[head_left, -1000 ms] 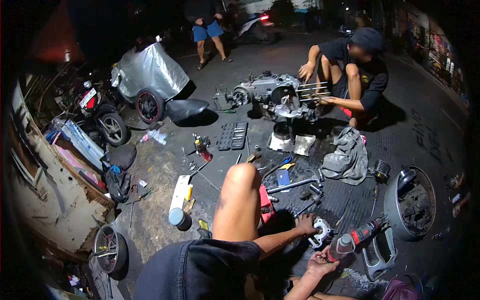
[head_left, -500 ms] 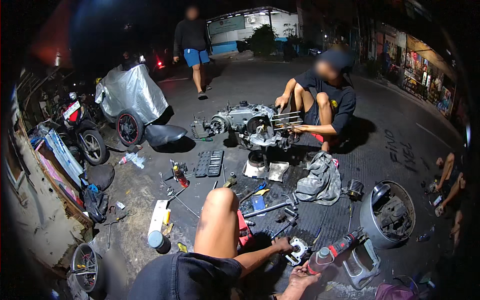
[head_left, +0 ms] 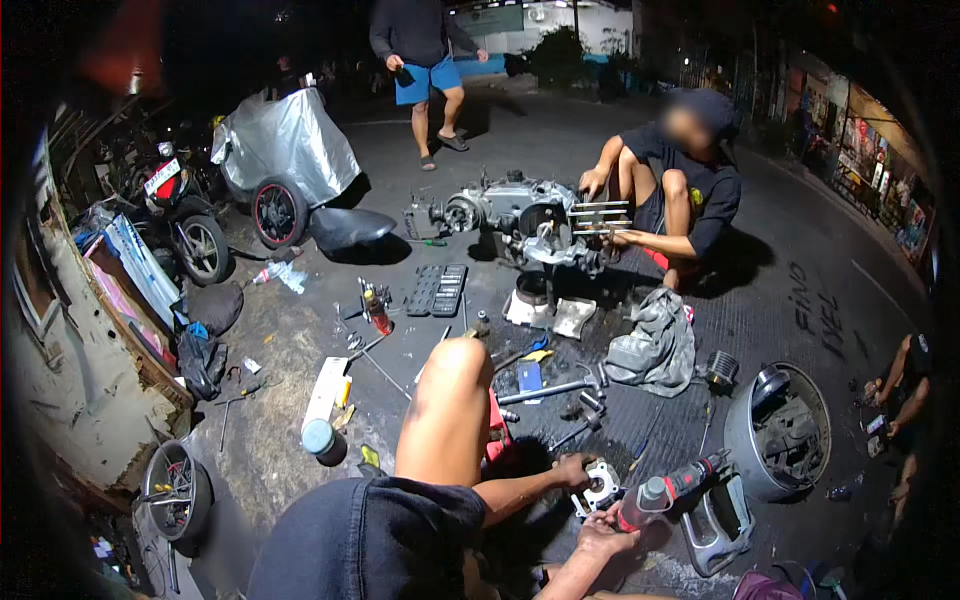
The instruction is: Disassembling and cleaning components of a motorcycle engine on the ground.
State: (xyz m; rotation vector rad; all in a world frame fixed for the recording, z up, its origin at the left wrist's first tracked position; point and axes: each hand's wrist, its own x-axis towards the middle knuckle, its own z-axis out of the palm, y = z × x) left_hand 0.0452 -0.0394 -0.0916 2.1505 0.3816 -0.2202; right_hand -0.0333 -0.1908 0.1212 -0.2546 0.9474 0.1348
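From the head camera, the person sat low on the dark pavement with one bare knee [head_left: 447, 400] raised. Their left hand [head_left: 573, 470] was closed over the edge of a small pale metal part [head_left: 601, 487] lying on the ground just in front of them, pinning it down. Their right hand [head_left: 603, 535] was wrapped around the grip of a red and black power tool [head_left: 668, 490], whose nose pointed at that part. I judged this to be the working step itself, tool against part; the next move would call for a steady hold and a squarely set tip.

Beyond the knee lay a hammer [head_left: 560, 388], a grey rag [head_left: 655, 345] and a socket tray [head_left: 439, 290]. Farther off, a crouching co-worker [head_left: 680, 190] handled a scooter engine [head_left: 520, 215]. A metal tub [head_left: 780, 430] stood to the right.
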